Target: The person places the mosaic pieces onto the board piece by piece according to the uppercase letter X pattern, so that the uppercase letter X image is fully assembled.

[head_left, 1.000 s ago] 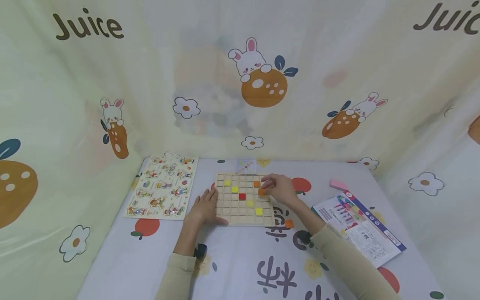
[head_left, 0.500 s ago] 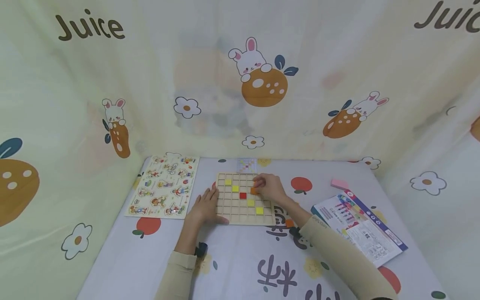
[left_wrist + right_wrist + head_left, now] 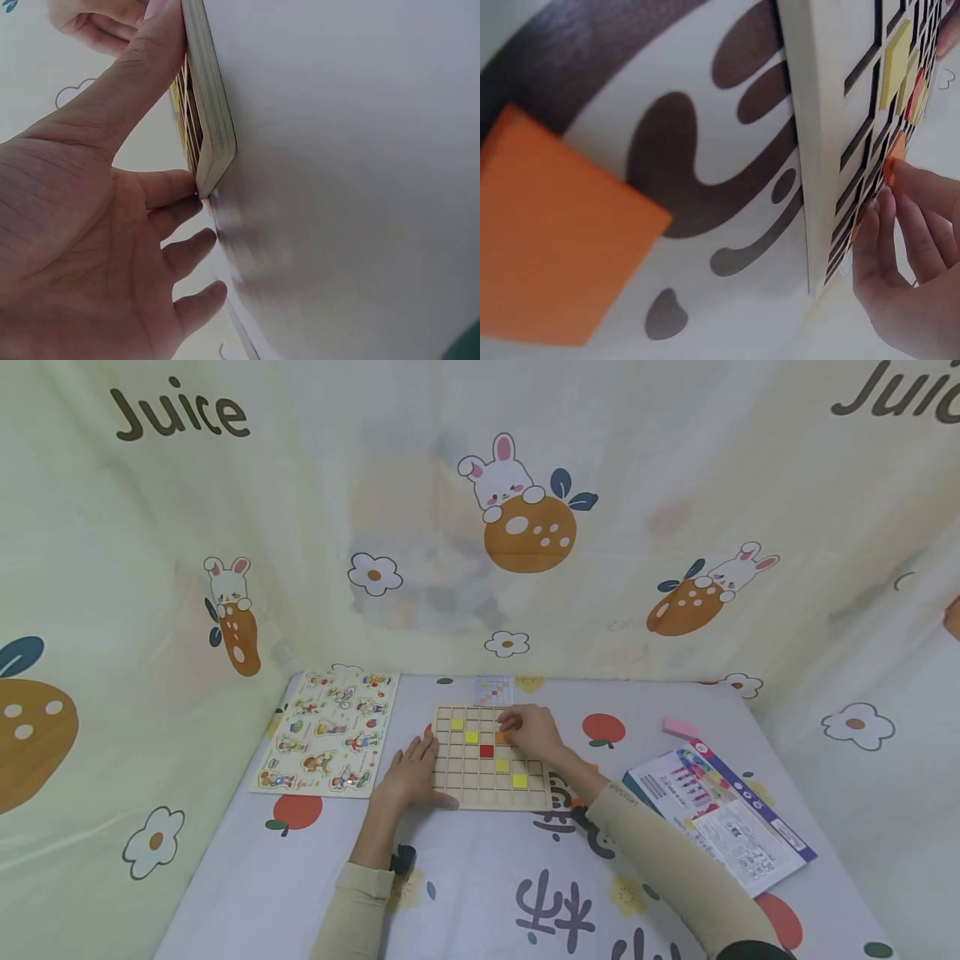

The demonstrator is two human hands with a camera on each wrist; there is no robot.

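Observation:
A wooden grid board lies in the middle of the table. My left hand rests at its left side, fingers spread and fairly straight, thumb along the front edge. Over the upper right cells, my right hand pinches an orange square tile between thumb and fingertips, low at the grid. Several yellow tiles and one red tile sit in a diagonal on the board. More orange shows behind the right fingers in the right wrist view. A loose orange tile lies on the cloth beside the board.
A small pattern card lies behind the board. To the left is a picture puzzle board. On the right, a printed box and a pink block lie on the cloth; a curtain hangs behind.
My right hand has moved left across the board with the orange tile, from near the right edge to close to the diagonal. The left hand has stayed in place.

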